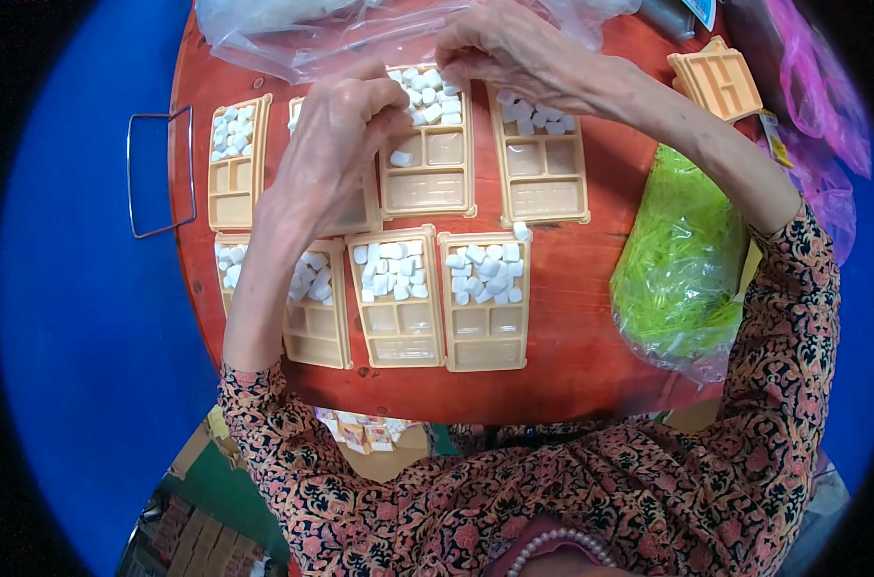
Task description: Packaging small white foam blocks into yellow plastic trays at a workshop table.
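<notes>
Several beige compartment trays (427, 195) lie in two rows on the red table. White marshmallow-like pieces (487, 274) fill each tray's largest compartment. My left hand (346, 125) hovers over the far row, fingers curled together beside the middle tray and partly covering the trays below. My right hand (499, 56) is at the far end of that tray, with thumb and fingers pinched together. What either hand holds, if anything, is hidden. One loose white piece (400, 159) sits in a small compartment of the middle tray. Another white piece (522, 231) rests at a near tray's top corner.
A clear plastic bag (293, 43) spreads along the far table edge. To the right lie a bag of bright green shreds (682, 264), stacked beige trays (718, 82) and pink plastic bags (812, 87). A metal loop (129, 178) sticks out at the left edge.
</notes>
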